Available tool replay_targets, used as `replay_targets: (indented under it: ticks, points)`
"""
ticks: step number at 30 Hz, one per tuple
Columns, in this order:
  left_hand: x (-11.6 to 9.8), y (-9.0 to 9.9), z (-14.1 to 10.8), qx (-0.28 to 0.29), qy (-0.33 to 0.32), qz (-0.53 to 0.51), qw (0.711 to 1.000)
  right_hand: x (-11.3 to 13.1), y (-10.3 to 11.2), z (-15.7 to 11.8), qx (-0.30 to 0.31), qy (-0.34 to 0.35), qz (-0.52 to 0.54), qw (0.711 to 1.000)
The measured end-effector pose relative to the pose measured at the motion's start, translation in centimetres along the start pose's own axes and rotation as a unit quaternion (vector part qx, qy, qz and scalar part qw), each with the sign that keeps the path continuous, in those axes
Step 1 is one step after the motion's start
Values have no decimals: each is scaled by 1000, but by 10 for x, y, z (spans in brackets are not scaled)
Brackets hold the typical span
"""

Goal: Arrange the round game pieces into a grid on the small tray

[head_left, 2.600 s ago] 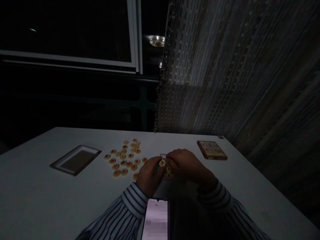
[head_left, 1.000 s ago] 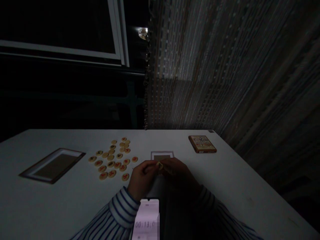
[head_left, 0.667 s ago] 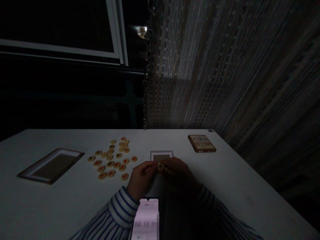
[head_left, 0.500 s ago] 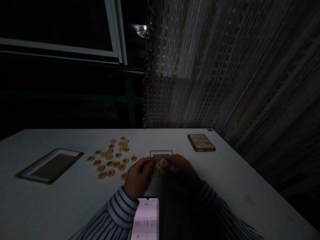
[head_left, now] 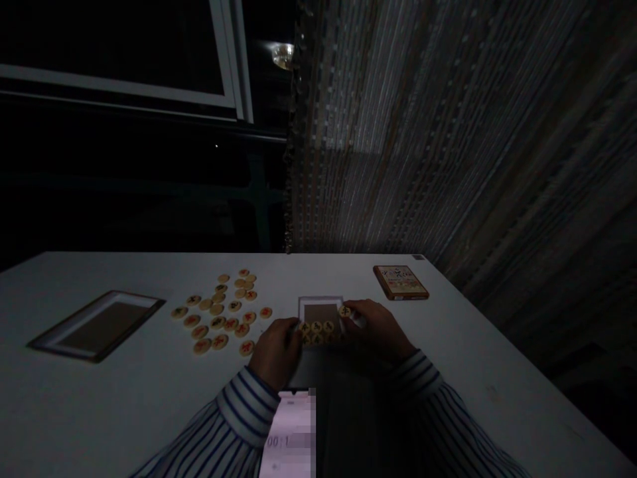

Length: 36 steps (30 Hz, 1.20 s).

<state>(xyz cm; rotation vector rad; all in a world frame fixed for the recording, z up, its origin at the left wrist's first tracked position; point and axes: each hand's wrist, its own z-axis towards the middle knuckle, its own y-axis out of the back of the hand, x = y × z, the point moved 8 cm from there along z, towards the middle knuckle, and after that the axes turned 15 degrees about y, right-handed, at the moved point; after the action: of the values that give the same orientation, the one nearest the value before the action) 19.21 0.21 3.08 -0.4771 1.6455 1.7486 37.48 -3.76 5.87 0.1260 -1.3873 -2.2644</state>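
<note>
A small box tray (head_left: 321, 300) with a pale rim stands on the table in front of me. Inside, Chinese chess pieces (head_left: 317, 327) lie face up in rows along its near part. My left hand (head_left: 276, 352) is closed at the tray's left side, fingers curled against the wall. At the right rim my right hand (head_left: 375, 332) pinches a round chess piece (head_left: 345, 311) with a dark character. Several loose chess pieces (head_left: 217, 323), some red-marked, some dark-marked and some blank-faced, are spread left of my left hand.
A box lid or second tray (head_left: 94, 299) lies at the far left. Toward the back right is a flat printed box (head_left: 401, 282). A lit phone (head_left: 288, 431) showing a timer sits below my hands. A beaded string curtain (head_left: 378, 133) hangs behind the white table (head_left: 472, 398).
My right hand has moved right from over the tray to its right rim, a chess piece in its fingers. The pieces inside now show in neater rows. The left hand stays at the left side.
</note>
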Motion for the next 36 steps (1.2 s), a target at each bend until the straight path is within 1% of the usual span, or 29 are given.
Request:
replay_targets:
  ticks: [5,11,16,20,26,30,36]
  points:
    - [-2,-6,-1,26,-13,26,999,-3,-4,-2,7,-4,-19,1000]
    - [-1,-8,-1,32,-11,26,999,-6,-15,-1,16,22,16,1000]
    - [-1,-8,-1,35,-14,19,999,-11,-23,-3,12,7,31,999]
    - [0,-10,-1,48,-7,24,999,-14,-29,-5,25,6,43,999]
    - [-1,-9,-1,48,-2,31,998,-16,-31,-5,34,-13,59,998]
    - [-1,-9,0,45,-3,31,998,-17,-34,-5,49,-30,67,996]
    - [2,-13,1,67,12,44,997,-21,-38,-4,76,-33,71,994]
